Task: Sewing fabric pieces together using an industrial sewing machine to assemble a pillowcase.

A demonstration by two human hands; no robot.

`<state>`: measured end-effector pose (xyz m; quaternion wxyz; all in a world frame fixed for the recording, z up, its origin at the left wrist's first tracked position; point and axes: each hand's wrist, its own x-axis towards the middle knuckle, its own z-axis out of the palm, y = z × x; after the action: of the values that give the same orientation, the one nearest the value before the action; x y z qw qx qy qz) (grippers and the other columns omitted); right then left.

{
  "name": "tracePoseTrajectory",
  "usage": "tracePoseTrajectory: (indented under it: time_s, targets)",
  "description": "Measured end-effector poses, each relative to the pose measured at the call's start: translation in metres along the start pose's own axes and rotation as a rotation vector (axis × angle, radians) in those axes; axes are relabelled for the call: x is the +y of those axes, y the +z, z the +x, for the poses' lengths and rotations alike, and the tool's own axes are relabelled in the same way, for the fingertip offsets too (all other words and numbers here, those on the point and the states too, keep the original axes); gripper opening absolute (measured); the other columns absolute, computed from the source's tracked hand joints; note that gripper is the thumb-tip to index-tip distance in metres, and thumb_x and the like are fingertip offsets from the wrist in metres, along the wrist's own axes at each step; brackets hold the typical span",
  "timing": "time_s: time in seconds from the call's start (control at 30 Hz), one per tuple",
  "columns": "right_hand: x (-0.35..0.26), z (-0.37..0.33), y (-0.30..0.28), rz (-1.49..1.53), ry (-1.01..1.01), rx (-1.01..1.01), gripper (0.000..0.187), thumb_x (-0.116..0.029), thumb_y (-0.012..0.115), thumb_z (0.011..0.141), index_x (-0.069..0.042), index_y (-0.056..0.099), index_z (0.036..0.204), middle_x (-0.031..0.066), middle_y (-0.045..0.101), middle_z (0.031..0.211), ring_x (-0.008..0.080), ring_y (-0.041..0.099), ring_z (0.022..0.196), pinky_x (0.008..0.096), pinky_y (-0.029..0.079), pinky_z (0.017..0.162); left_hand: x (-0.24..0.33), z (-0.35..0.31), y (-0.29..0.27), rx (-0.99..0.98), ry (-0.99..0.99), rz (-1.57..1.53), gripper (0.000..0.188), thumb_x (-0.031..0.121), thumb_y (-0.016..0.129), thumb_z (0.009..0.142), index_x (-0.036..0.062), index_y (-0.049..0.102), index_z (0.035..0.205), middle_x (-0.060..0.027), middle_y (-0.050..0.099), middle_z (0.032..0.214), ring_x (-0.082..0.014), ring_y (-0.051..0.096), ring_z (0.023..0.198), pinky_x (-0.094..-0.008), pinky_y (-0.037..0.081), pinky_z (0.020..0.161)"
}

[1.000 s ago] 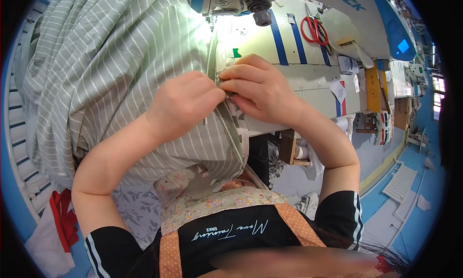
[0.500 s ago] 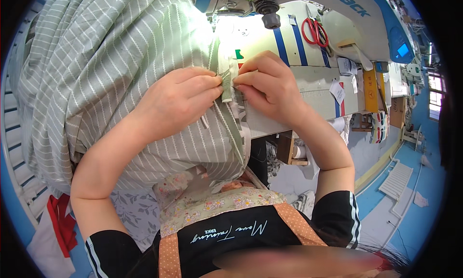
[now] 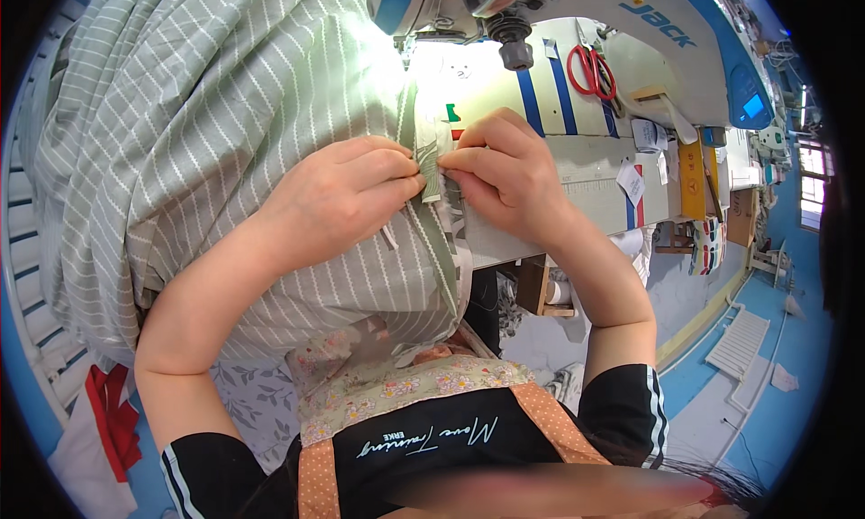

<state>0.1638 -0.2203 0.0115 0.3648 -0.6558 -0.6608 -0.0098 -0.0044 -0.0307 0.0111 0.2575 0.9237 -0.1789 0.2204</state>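
A large grey-green fabric with thin white stripes [image 3: 225,132] is heaped over the sewing table and hangs toward my lap. My left hand [image 3: 338,199] pinches its folded edge from the left. My right hand [image 3: 505,172] pinches the same edge from the right, fingertips almost touching the left ones. Between them a narrow folded strip of the fabric [image 3: 431,163] stands upright. The edge lies just in front of the sewing machine's needle area [image 3: 514,46], under its bright lamp.
A white and blue industrial sewing machine [image 3: 649,41] stands at the back, with red-handled scissors [image 3: 590,68] on its bed. Blue tape strips mark the white table [image 3: 577,150]. A red and white cloth [image 3: 99,429] lies lower left; the blue floor is at right.
Both hands moved up and slightly right with the fabric edge, closer to the needle. The fingertips shifted from a flat pinch to holding a small folded strip upright.
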Motion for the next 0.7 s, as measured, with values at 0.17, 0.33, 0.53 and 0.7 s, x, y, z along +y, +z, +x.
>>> tracePoseTrajectory:
  time_s: [0.17, 0.33, 0.53, 0.7]
  targets:
    - [-0.0006, 0.0001, 0.0001, 0.003, 0.01, 0.0, 0.025, 0.001, 0.078, 0.072, -0.006, 0.076, 0.095, 0.0063, 0.062, 0.09, 0.0268, 0.062, 0.085, 0.0376, 0.052, 0.073, 0.0006, 0.0015, -0.0029, -0.018, -0.006, -0.006, 0.028, 0.002, 0.074, 0.075, 0.002, 0.072, 0.103, -0.0071, 0.067, 0.108, -0.0268, 0.067, 0.104, -0.0373, 0.058, 0.085]
    - [-0.0014, -0.0018, 0.0005, 0.016, 0.007, 0.011, 0.026, 0.002, 0.077, 0.071, -0.006, 0.076, 0.096, 0.0059, 0.062, 0.089, 0.0267, 0.061, 0.083, 0.0374, 0.051, 0.071, 0.0037, 0.0002, -0.0023, -0.019, -0.016, -0.017, 0.026, 0.005, 0.071, 0.077, 0.0002, 0.071, 0.102, -0.0074, 0.067, 0.108, -0.0261, 0.066, 0.106, -0.0374, 0.057, 0.089]
    - [0.0007, 0.0007, 0.0009, 0.018, -0.013, -0.002, 0.029, 0.002, 0.077, 0.07, -0.008, 0.076, 0.097, 0.0051, 0.061, 0.088, 0.0264, 0.06, 0.081, 0.0375, 0.051, 0.069, 0.0003, 0.0028, -0.0045, -0.028, -0.008, -0.032, 0.024, 0.003, 0.071, 0.078, -0.0003, 0.07, 0.102, -0.0085, 0.068, 0.109, -0.0272, 0.066, 0.107, -0.038, 0.057, 0.089]
    - [0.0, -0.0001, 0.0023, -0.016, -0.048, -0.022, 0.031, 0.001, 0.077, 0.068, -0.009, 0.076, 0.097, 0.0042, 0.059, 0.086, 0.0257, 0.06, 0.081, 0.0375, 0.051, 0.068, -0.0015, 0.0013, -0.0045, -0.047, -0.014, -0.031, 0.024, 0.002, 0.07, 0.08, 0.0002, 0.07, 0.104, -0.0092, 0.068, 0.109, -0.0278, 0.066, 0.107, -0.0381, 0.057, 0.089]
